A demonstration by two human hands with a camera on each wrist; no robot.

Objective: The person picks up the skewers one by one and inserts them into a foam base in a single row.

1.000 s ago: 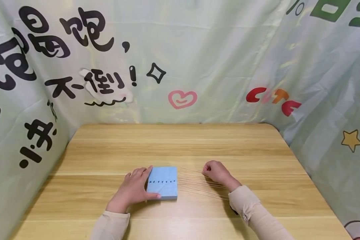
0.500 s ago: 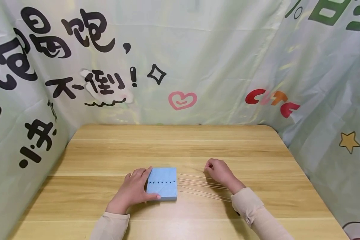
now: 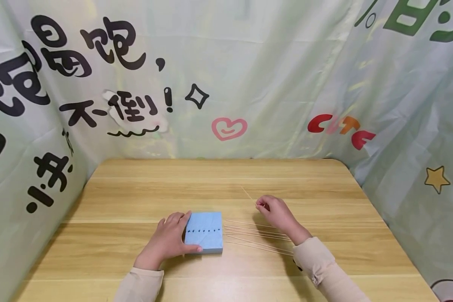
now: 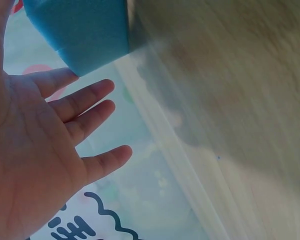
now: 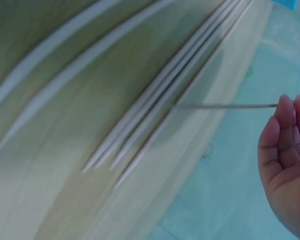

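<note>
A light blue square block [image 3: 207, 241], which looks like foam, lies on the table with a row of several small dark holes across its top. My left hand [image 3: 168, 237] holds its left side between thumb and index finger; in the left wrist view the other fingers are spread, off the block [image 4: 85, 35]. To the right, my right hand [image 3: 281, 216] pinches one thin wooden skewer [image 5: 225, 106] above the table, its far end pointing up and left. Below that hand, several more skewers [image 5: 36, 100] lie side by side, pointed ends showing in the right wrist view.
The wooden table [image 3: 154, 188] has rounded far corners. Behind it and at both sides hangs a pale printed curtain [image 3: 272, 84] with lettering, a heart and a star.
My right hand has lifted the rearmost skewer off the table and turned it so it points up and away. The left hand and the block have stayed in place.
</note>
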